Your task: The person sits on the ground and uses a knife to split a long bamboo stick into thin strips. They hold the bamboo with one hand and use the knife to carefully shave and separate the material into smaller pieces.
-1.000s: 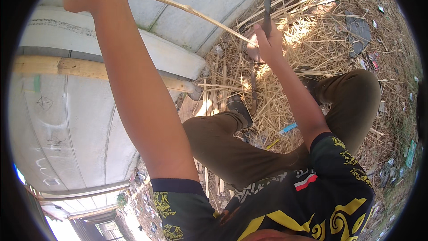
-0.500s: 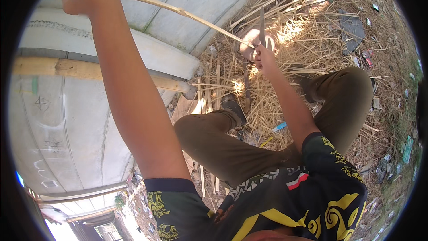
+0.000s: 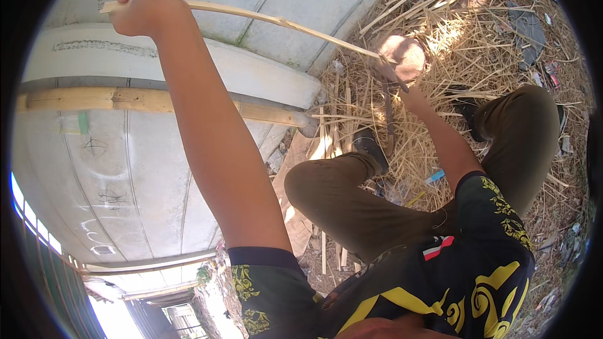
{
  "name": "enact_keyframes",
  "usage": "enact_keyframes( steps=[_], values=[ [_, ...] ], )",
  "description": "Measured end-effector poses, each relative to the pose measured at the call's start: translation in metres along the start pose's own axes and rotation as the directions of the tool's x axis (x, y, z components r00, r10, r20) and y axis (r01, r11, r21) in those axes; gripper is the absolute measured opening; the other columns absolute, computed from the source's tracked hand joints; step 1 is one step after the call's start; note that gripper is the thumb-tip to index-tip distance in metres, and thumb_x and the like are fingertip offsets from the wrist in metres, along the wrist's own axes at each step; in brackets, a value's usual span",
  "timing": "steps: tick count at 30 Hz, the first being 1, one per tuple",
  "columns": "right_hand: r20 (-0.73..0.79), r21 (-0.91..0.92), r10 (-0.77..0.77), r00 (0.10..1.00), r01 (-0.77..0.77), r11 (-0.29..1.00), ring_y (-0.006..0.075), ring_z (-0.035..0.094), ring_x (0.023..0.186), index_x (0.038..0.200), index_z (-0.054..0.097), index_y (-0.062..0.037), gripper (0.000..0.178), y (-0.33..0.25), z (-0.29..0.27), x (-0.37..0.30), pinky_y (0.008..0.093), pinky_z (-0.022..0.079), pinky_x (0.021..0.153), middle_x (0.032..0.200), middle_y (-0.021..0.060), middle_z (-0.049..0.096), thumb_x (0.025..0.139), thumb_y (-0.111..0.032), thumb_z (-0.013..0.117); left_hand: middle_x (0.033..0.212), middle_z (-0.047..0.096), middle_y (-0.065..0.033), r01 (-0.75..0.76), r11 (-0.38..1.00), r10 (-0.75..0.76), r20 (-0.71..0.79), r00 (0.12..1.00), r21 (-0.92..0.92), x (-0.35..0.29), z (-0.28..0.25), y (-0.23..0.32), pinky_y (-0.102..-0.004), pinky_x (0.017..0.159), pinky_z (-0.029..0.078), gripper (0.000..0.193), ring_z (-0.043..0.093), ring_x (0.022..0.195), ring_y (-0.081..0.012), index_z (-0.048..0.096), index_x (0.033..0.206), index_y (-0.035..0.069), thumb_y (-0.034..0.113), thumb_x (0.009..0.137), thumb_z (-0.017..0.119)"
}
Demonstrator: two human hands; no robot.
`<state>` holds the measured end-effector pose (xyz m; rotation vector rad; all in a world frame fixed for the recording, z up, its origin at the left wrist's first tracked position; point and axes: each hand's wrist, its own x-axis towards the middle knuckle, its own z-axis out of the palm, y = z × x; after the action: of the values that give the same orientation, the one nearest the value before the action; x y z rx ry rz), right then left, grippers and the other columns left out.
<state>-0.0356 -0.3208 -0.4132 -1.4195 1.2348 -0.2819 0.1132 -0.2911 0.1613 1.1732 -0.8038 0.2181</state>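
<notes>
A long, pale bamboo strip (image 3: 282, 22) slants from the upper left down to a round wooden block (image 3: 405, 55) on the ground. My left hand (image 3: 147, 6), raised at the upper left, is closed round the strip near its end. Its far end reaches the block, where the dark blade of a knife (image 3: 394, 75) meets or crosses it; I cannot tell exactly how they touch. My right hand (image 3: 413, 98) is closed at the knife's near end, its fingers partly hidden. Below the block lies a dark, curved metal tool (image 3: 389, 119) near my shoe.
Shavings and split strips (image 3: 477, 50) cover the ground around the block. At left stands a pale panel wall (image 3: 81, 169), with a thick bamboo pole (image 3: 144, 99) along it. My bent legs (image 3: 339, 204) frame the work spot. A dark flat scrap (image 3: 526, 34) and litter lie right.
The knife has swung from pointing upright to slanting left, against the strip's far end. My left hand still grips the strip. The whole view has shifted, moving the scene rightward.
</notes>
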Motion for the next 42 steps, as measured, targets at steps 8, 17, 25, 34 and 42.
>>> enact_keyframes(
  steps=[8,17,25,34,42],
  values=[
    [-0.375,0.608,-0.314,0.872,0.487,0.627,0.0066,0.040,0.055,0.089,0.056,-0.0033,0.019,-0.132,-0.036,-0.040,0.0263,0.033,0.051,0.062,-0.0046,0.045,0.092,-0.021,0.060,0.076,0.048,-0.0039,0.099,0.991,-0.112,-0.155,0.981,-0.088,0.012,-0.003,-0.005,-0.0354,0.060,0.040,0.028,0.046,0.067,-0.0146,0.052,0.095,0.013,-0.006,0.077,0.061],
    [-0.301,-0.284,-0.158,0.940,0.070,0.956,0.0171,0.054,0.058,0.087,0.062,-0.0013,0.033,0.022,0.030,-0.002,0.0328,0.045,0.054,0.069,0.0052,0.058,0.093,-0.033,0.062,0.125,0.055,-0.0102,0.175,0.217,-0.367,0.086,0.926,-0.960,0.043,0.022,0.001,-0.0423,0.117,0.029,0.033,0.032,0.140,-0.0263,0.058,0.111,0.009,0.011,0.078,0.053],
    [0.220,0.878,0.045,0.974,-0.218,0.427,0.0075,0.035,0.039,0.071,0.048,-0.0126,0.024,-0.045,-0.008,-0.021,0.0300,0.024,0.036,0.052,-0.0044,0.039,0.088,-0.022,0.061,0.142,0.047,-0.0170,0.212,0.882,-0.144,0.187,0.972,-0.421,0.037,0.025,-0.005,-0.0383,0.113,0.037,0.034,0.040,0.139,-0.0288,0.058,0.109,0.014,0.018,0.074,0.060],
    [-0.708,0.375,-0.426,0.563,0.811,0.449,0.0098,0.051,0.053,0.092,0.063,-0.0025,0.020,-0.100,-0.023,-0.034,0.0307,0.040,0.050,0.060,0.0006,0.055,0.097,-0.022,0.062,0.144,0.046,-0.0187,0.497,0.161,-0.217,0.461,0.860,-0.852,0.109,0.013,-0.026,-0.0336,0.108,0.040,0.054,0.043,0.135,-0.0256,0.055,0.122,0.010,0.018,0.070,0.065],
    [0.213,0.406,0.244,0.946,-0.313,0.859,0.0228,0.062,0.054,0.095,0.069,-0.0011,0.026,0.019,-0.007,0.017,0.0381,0.048,0.050,0.070,0.0105,0.065,0.087,-0.026,0.064,0.147,0.042,-0.0217,0.368,-0.388,-0.216,0.472,0.855,-0.845,0.076,0.008,-0.015,-0.0263,0.111,0.034,0.063,0.037,0.141,-0.0247,0.051,0.130,0.004,0.020,0.071,0.063]
  ],
)
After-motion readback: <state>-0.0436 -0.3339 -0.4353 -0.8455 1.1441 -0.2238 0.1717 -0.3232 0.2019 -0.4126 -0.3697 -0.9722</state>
